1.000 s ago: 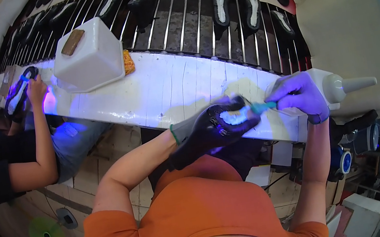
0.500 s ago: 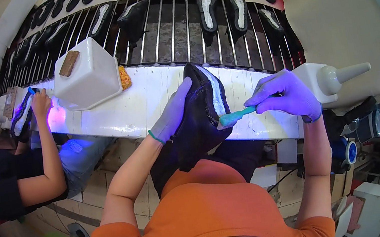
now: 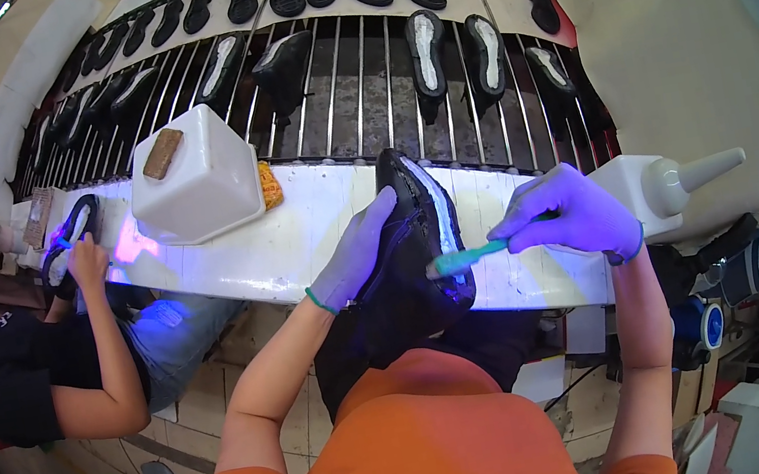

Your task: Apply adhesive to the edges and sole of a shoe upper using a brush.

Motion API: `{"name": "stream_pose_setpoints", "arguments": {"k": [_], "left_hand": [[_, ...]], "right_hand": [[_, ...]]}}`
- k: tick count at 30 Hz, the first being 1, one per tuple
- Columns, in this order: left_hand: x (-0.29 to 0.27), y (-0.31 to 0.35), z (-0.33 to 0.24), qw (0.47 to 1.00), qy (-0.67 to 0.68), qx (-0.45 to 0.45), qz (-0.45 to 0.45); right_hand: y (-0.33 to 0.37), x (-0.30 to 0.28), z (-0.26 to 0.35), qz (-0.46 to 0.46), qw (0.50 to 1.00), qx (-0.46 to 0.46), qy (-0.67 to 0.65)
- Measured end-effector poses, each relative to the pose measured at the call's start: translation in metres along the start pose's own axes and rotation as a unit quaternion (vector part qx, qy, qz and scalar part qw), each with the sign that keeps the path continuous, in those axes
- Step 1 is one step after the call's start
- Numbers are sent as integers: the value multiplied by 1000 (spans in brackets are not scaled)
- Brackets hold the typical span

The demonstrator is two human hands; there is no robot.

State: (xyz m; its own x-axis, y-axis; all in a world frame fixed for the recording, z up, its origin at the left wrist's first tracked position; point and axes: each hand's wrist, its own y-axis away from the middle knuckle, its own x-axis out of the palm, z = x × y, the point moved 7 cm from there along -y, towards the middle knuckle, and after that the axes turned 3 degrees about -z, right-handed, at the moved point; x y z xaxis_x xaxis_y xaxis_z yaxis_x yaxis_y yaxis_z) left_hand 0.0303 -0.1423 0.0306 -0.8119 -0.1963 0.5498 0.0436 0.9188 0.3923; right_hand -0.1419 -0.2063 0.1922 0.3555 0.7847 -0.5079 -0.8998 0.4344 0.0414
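The gloved left grip (image 3: 358,259) holds a black shoe (image 3: 399,259), white coating along its sole; the gloved right grip (image 3: 570,213) pinches a green brush (image 3: 472,257) over its near end — contact unclear. Beyond the bench (image 3: 331,190), more shoes (image 3: 426,56) lie across a barred rack (image 3: 360,88).

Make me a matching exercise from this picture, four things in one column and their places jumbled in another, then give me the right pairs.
Things
1. teal brush
2. black shoe
3. brown block
4. spouted white bottle

Places
A. on top of the white container
B. held in the right hand
C. just beyond the right hand, toward the picture's right side
D. held by the left hand

Right pairs: 1-B, 2-D, 3-A, 4-C
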Motion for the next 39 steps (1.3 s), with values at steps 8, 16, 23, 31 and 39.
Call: {"name": "stream_pose_setpoints", "arguments": {"k": [8, 16, 23, 31, 39], "left_hand": [[-14, -16, 1, 999, -13, -51, 4], [-52, -3, -34, 797, -581, 94, -135], [-35, 69, 8, 604, -780, 136, -93], [-39, 51, 7, 640, -748, 147, -94], [-31, 32, -52, 951, -281, 129, 22]], "right_hand": [[5, -13, -10, 33, 997, 27, -63], [53, 42, -141, -161, 912, 107, -361], [63, 145, -210, -180, 732, 19, -657], [46, 152, -210, -166, 695, -24, -700], [46, 152, -217, -166, 703, -17, -692]]}}
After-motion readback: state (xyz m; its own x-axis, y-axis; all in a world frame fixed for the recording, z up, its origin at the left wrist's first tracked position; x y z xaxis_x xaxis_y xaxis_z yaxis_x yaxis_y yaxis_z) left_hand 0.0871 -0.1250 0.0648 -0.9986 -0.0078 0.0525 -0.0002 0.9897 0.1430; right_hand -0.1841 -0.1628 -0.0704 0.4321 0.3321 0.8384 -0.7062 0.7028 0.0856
